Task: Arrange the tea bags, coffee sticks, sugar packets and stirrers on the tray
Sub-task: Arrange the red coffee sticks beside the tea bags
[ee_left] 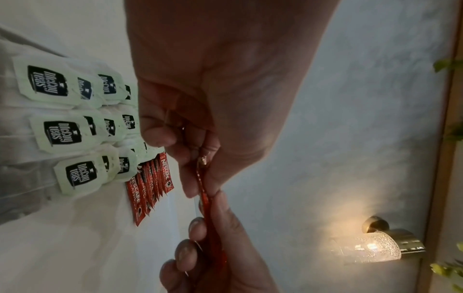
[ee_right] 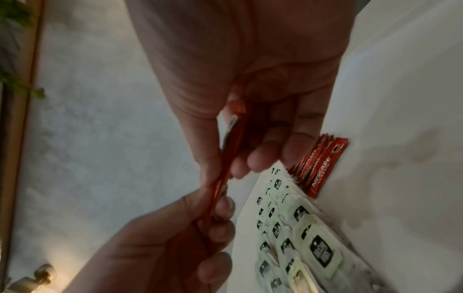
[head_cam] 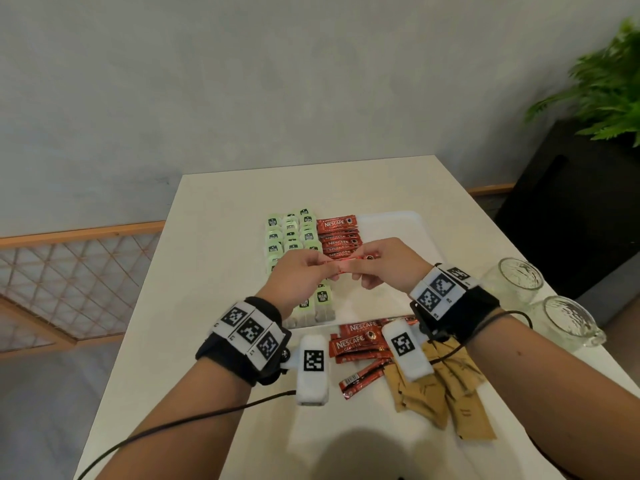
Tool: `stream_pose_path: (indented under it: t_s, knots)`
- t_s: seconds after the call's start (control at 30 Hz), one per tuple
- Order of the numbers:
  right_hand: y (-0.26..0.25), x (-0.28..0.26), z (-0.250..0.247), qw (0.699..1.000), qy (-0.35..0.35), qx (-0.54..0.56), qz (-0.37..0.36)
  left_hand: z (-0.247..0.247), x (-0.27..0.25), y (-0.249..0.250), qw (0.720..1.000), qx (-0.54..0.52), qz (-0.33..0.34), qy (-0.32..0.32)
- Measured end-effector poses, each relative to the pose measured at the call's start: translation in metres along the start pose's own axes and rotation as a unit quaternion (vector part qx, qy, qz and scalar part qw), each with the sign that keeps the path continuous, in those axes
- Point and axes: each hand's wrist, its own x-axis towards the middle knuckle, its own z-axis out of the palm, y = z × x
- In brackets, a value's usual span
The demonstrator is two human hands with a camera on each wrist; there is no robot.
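The tea bags [head_cam: 291, 233], tagged "McCoy teas", lie in rows on the tray's [head_cam: 408, 230] left part. Right of them a column of red "NESCAFE CLASSIC" sticks [head_cam: 337, 237] lies crosswise. Above these, the left hand [head_cam: 298, 275] and right hand [head_cam: 384, 265] each pinch an end of one stick [head_cam: 349, 263], its long axis running left-right. Nearer lie loose sticks [head_cam: 356, 344], brown packets [head_cam: 446, 393]; two glasses [head_cam: 540, 306] stand far right.

Two clear glass mugs [head_cam: 540, 306] stand at the right edge of the white bench [head_cam: 214, 271]. Potted fern [head_cam: 602, 88] far right; lit wall lamp [ee_left: 378, 245] on grey wall.
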Motion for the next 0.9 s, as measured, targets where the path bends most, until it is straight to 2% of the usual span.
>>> stream_pose_path:
  t_s: [0.2, 0.3, 0.43, 0.53, 0.67, 0.8, 0.9]
  knots:
    - [0.014, 0.008, -0.013, 0.996, 0.049, 0.070, 0.034, -0.008, 0.005, -0.004, 1.000, -0.015, -0.002, 0.005]
    - [0.018, 0.010, -0.022, 0.994, 0.041, 0.091, 0.038, -0.009, 0.009, -0.008, 0.999, -0.030, -0.009, 0.005]
    - [0.020, 0.018, -0.030, 0.996, 0.043, 0.069, 0.023, -0.010, 0.017, -0.011, 0.999, -0.042, -0.008, 0.001]
    - [0.027, 0.028, -0.035, 0.997, 0.079, 0.018, 0.019, -0.009, 0.023, -0.013, 1.000, -0.030, 0.000, 0.010]
    - [0.051, 0.045, -0.046, 0.985, 0.144, -0.033, 0.092, -0.018, 0.031, -0.016, 0.998, -0.041, -0.007, 0.050]
    - [0.077, 0.058, -0.049, 0.965, 0.147, -0.097, 0.192, -0.030, 0.036, -0.020, 0.997, -0.045, -0.005, 0.064]
    - [0.082, 0.064, -0.040, 0.954, 0.154, -0.154, 0.204, -0.035, 0.037, -0.022, 0.996, -0.051, -0.008, 0.067]
